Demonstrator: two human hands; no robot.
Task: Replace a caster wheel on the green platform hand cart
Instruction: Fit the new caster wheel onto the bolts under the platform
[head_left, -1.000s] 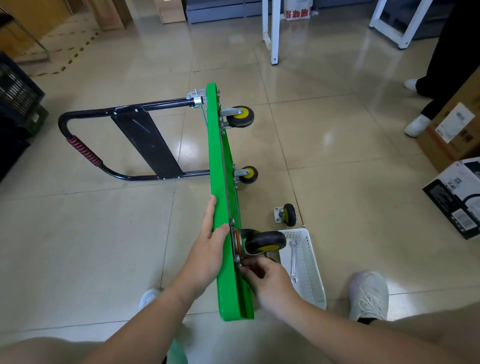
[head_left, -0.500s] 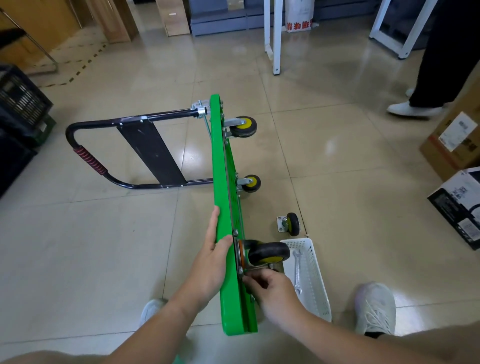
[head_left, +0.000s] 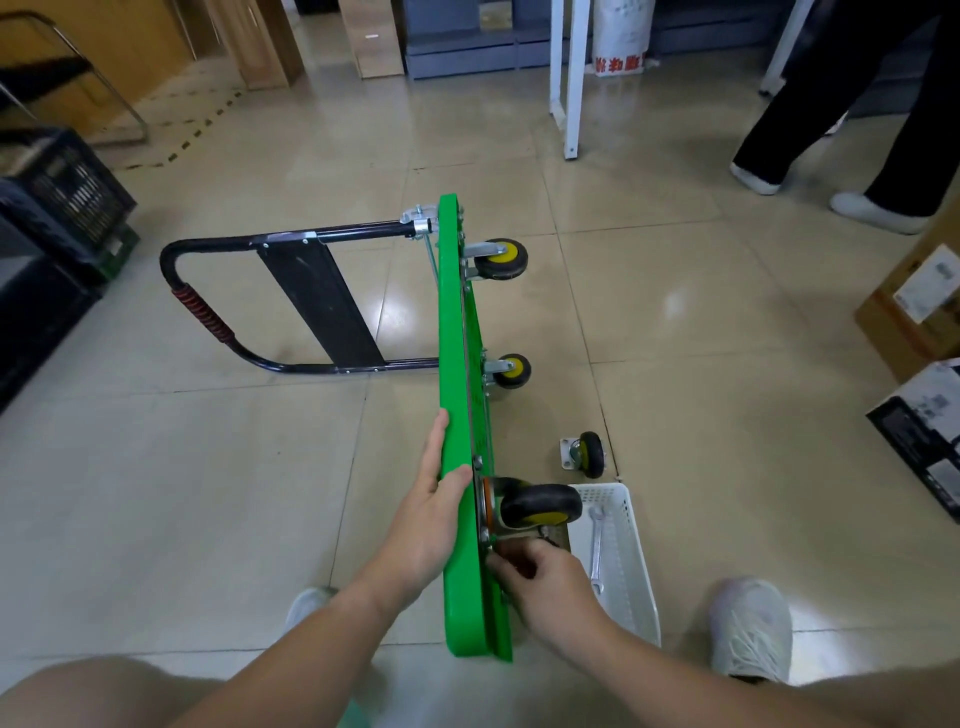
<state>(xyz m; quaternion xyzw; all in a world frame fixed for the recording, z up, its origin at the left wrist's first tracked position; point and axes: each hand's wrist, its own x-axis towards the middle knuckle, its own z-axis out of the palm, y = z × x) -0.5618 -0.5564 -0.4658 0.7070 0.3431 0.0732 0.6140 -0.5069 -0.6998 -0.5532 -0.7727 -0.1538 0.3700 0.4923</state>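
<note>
At the deck's near end: the hand cart's green deck (head_left: 453, 364) stands on its long edge on the tiled floor, with its underside facing right.
Left hand: the left hand (head_left: 431, 514) grips the deck's upper edge close to the near end. Its fingers lie straight along the top face and its thumb hooks over onto the underside.
Right hand: the right hand (head_left: 545, 577) is at the deck's underside. Its fingers are curled and the tips are pinched together at the mounting plate; whether a bolt or nut sits between them cannot be told.
Near caster: the near caster (head_left: 540, 505) has a black tyre and a yellow hub, and its plate lies against the deck's underside.
White basket: the white basket (head_left: 636, 587) sits on the floor just right of the deck's near end, with a wrench (head_left: 596, 551) lying inside it.
Loose caster: the loose caster (head_left: 589, 453) is on the floor right of the deck, apart from it.
Mounted casters: one mounted caster (head_left: 511, 370) is at the middle of the deck's underside and another (head_left: 501, 258) is at its far end.
Handle: the black handle (head_left: 218, 322), with its red grip, extends left from the deck's far half.
Beyond the deck: a black crate (head_left: 62, 192) is well to the left, and a person's dark trouser legs (head_left: 810, 93) are off to the far right.
</note>
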